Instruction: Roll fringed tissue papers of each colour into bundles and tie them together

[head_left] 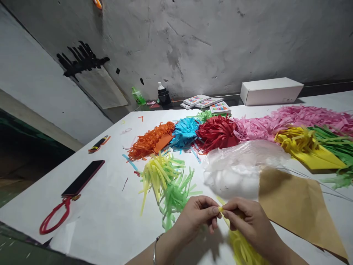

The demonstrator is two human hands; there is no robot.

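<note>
Near the front of the table, both my hands meet at a small twisted loop of a yellow paper tassel [242,247]. My left hand [197,217] pinches it between thumb and fingertips, and a metal bangle circles that wrist. My right hand [249,222] grips it from the other side, and the yellow strips hang below my palm. Just beyond my left hand lie a light green paper tassel [176,195] and a pale yellow paper tassel [161,171]. A brown paper sheet [299,206] rests to the right of my right hand.
Orange [151,140], blue [185,130], red [217,133] and pink fringe heaps [311,117] line the back. Crumpled clear plastic [242,163] lies before them. A phone [84,178] with a red strap and a cutter [97,144] lie left. A white box [271,92] stands behind.
</note>
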